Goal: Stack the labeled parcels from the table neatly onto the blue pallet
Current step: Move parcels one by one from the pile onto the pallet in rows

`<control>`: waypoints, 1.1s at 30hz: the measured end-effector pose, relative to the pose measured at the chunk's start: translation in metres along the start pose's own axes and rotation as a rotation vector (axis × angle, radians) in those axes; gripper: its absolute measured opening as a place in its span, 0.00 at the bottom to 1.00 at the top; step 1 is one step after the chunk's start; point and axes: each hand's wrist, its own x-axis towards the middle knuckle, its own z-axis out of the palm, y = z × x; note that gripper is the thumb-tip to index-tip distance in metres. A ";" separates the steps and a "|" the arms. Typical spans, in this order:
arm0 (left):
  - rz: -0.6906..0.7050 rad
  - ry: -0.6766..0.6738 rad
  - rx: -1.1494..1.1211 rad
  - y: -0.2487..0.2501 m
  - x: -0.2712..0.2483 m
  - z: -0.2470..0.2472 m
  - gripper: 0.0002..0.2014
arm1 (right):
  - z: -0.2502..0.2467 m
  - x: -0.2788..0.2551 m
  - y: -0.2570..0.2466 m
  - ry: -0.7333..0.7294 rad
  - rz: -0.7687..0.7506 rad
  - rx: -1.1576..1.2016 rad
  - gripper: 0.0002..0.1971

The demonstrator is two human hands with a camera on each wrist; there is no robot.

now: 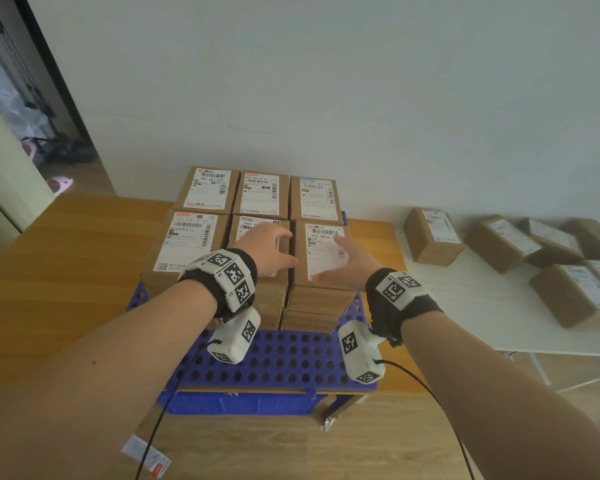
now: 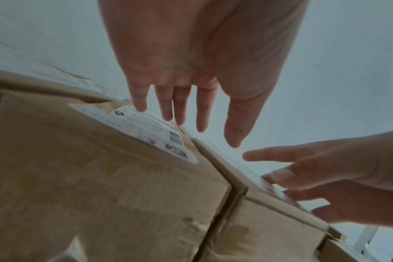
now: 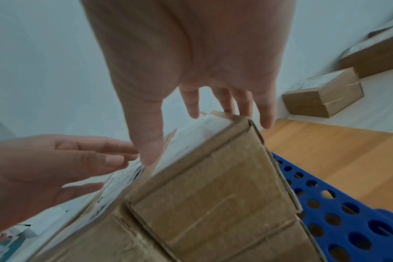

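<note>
Wall: standing plain and white at the back.
Floor: showing light wood boards.
Doorway: opening dark on the far left.
Pink slippers: lying on the floor by the doorway.
Paper tag: lying flat on the floor, near the bottom.

The head view is taken from high up, looking forward and down at the brown cardboard parcels with white labels stacked on the blue plastic pallet full of round holes, with a white table seen off to the right. The left wrist view is taken from very close and low, looking up along the left hand past the parcel tops toward the pale wall. The right wrist view is set the same way under the right hand, and both hands and the two front parcels are shared by all three views.
</note>
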 end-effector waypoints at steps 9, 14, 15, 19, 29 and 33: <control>-0.390 0.235 0.170 -0.066 0.003 -0.036 0.36 | -0.005 0.012 -0.016 0.026 0.051 -0.030 0.40; -0.446 0.120 0.185 -0.090 0.002 -0.034 0.43 | -0.001 0.012 -0.020 0.022 0.064 -0.060 0.41; -0.444 0.108 0.197 -0.090 0.001 -0.033 0.44 | -0.001 0.012 -0.021 0.023 0.067 -0.067 0.41; -0.428 0.083 0.234 -0.094 0.004 -0.033 0.44 | 0.001 0.011 -0.023 0.027 0.088 -0.082 0.43; -0.407 0.066 0.221 -0.094 0.004 -0.036 0.43 | 0.004 0.013 -0.025 0.032 0.090 -0.113 0.42; -0.399 0.084 0.205 -0.089 0.000 -0.037 0.45 | 0.004 0.013 -0.025 0.032 0.086 -0.120 0.41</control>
